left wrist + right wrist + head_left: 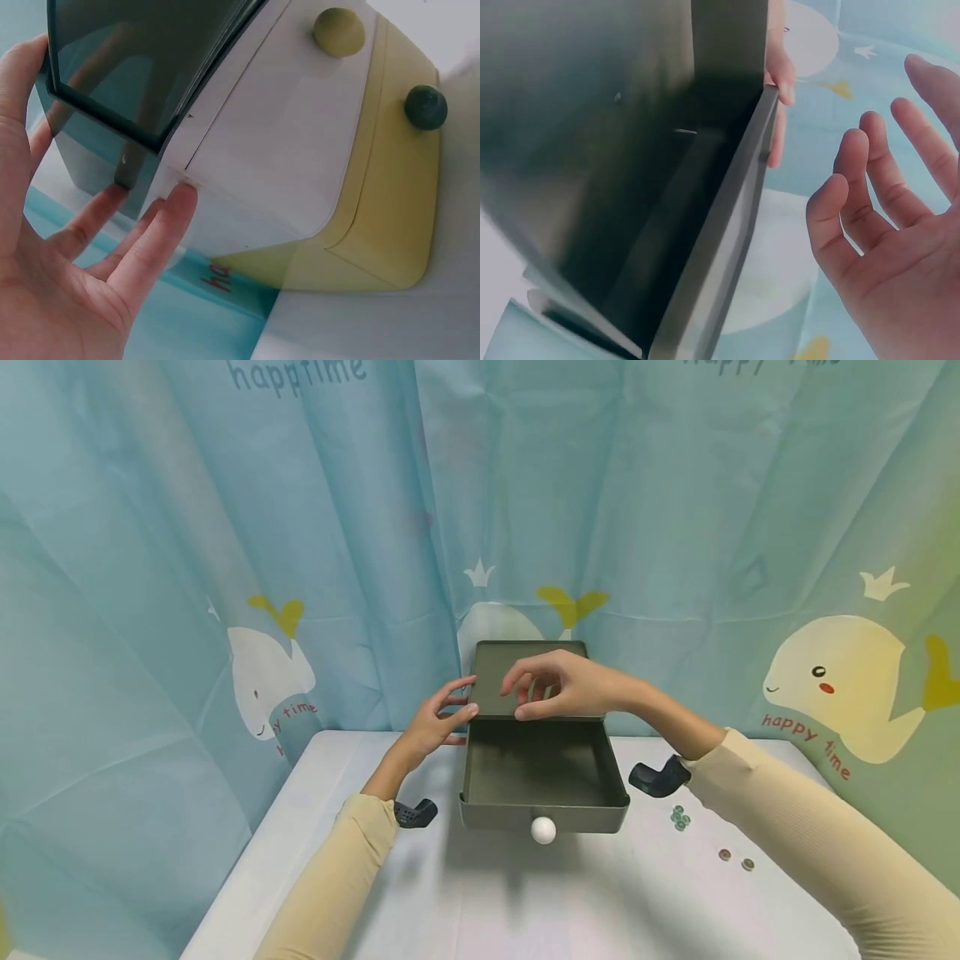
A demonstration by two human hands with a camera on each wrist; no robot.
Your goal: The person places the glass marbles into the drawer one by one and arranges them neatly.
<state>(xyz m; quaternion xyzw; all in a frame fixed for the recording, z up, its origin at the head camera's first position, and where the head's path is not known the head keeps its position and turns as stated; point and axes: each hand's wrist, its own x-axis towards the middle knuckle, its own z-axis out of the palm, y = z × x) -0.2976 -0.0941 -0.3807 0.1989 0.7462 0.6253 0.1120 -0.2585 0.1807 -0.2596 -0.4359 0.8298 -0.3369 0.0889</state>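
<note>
A dark green box [495,677] stands at the back of the white table [480,893]. Its drawer [543,768] is pulled out toward me, empty, with a white round knob [543,830] on the front. My left hand [442,714] touches the box's left front corner with straight fingers [180,199]. My right hand [551,689] hovers over the top front edge, fingers loosely bent and holding nothing. In the right wrist view that hand [885,232] stays apart from the box [615,150].
Several small glass beads [680,817] lie on the table right of the drawer, with two more [735,860] nearer me. A blue whale-print curtain [225,568] hangs close behind the box and round the table's sides.
</note>
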